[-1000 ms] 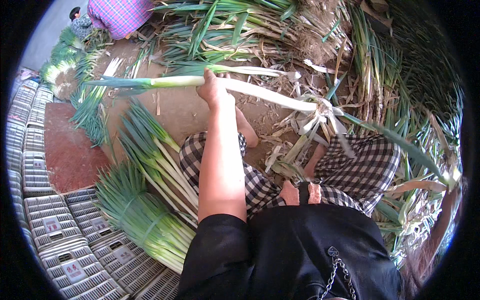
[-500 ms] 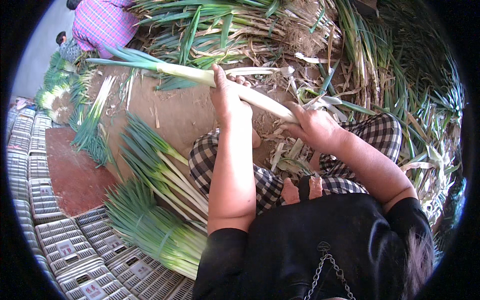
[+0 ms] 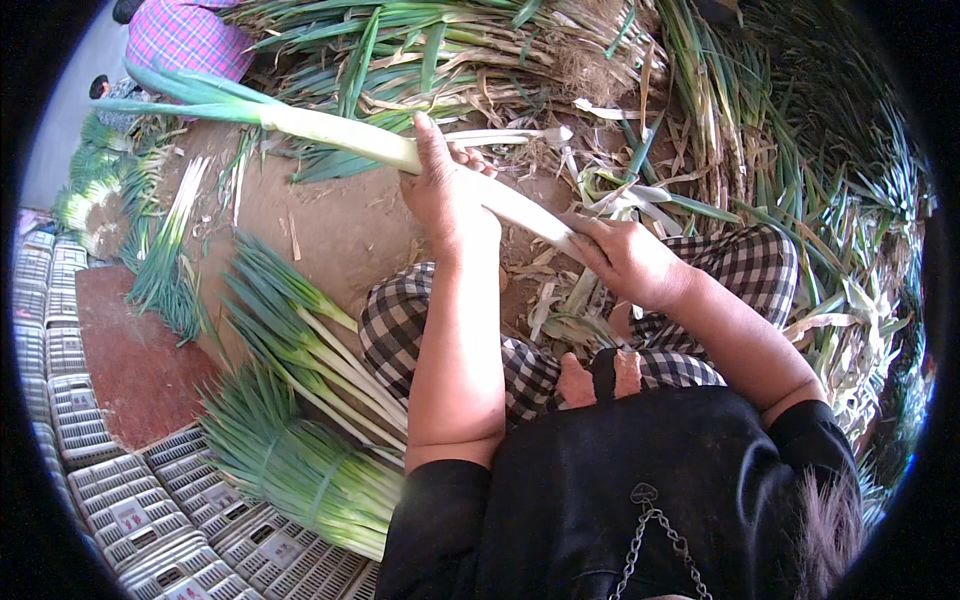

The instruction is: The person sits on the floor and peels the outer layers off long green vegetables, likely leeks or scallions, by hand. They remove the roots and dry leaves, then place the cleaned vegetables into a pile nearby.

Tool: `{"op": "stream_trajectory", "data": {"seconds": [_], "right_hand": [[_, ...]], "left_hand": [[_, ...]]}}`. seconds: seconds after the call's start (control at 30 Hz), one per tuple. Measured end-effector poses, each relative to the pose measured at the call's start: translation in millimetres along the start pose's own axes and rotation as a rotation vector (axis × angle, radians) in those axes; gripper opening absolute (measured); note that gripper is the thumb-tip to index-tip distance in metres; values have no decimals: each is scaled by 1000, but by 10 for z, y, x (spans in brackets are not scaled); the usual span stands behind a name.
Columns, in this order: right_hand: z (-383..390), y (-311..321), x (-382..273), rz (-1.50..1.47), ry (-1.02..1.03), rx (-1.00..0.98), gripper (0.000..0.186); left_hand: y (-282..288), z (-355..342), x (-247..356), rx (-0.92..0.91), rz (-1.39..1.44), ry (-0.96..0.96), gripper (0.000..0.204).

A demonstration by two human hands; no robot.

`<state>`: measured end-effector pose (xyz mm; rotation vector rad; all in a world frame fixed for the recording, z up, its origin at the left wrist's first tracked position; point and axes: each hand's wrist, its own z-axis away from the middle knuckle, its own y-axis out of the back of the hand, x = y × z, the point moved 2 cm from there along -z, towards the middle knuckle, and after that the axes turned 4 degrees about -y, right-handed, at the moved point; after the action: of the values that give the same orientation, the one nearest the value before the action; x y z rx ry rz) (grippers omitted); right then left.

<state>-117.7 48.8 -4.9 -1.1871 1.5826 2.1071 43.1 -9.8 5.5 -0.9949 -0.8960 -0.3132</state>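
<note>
A long green onion (image 3: 335,132) is held aslant in front of me, its green leaves toward the upper left and its white end toward my right knee. My left hand (image 3: 447,195) is wrapped round the white stalk, thumb up along it. At the stalk's lower end, the fingers of my right hand (image 3: 632,262) are closed on it; the tip is mostly hidden by them. Several peeled green onions (image 3: 335,345) lie beside my left knee, next to a tied bundle of green onions (image 3: 325,480).
A large heap of unpeeled green onions (image 3: 480,50) lies ahead, with dry husks (image 3: 860,340) to the right. White slatted crates (image 3: 130,510) and a reddish-brown board (image 3: 140,350) are at the left. A person in a plaid top (image 3: 185,40) is at the far left.
The green onion has moved up and left, its leaves reaching farther left. Both hands stay closed on it and have shifted slightly left. The whole view has also moved a little.
</note>
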Motion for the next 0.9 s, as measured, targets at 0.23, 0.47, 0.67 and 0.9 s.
{"op": "stream_trajectory", "data": {"seconds": [0.23,0.47,0.67,0.9], "right_hand": [[39,-52,147,84,-16,119,20],[-5,-46,330,-108,-217,81,24],[-99,-44,403,-321,-410,-13,29],[-48,146,778,-1080,-663,378,19]], "left_hand": [[-6,36,-57,-167,-33,-80,38],[-43,105,-92,-261,-121,-116,39],[-103,193,-79,-399,-113,-97,39],[-47,111,-139,-413,-125,-50,43]]}}
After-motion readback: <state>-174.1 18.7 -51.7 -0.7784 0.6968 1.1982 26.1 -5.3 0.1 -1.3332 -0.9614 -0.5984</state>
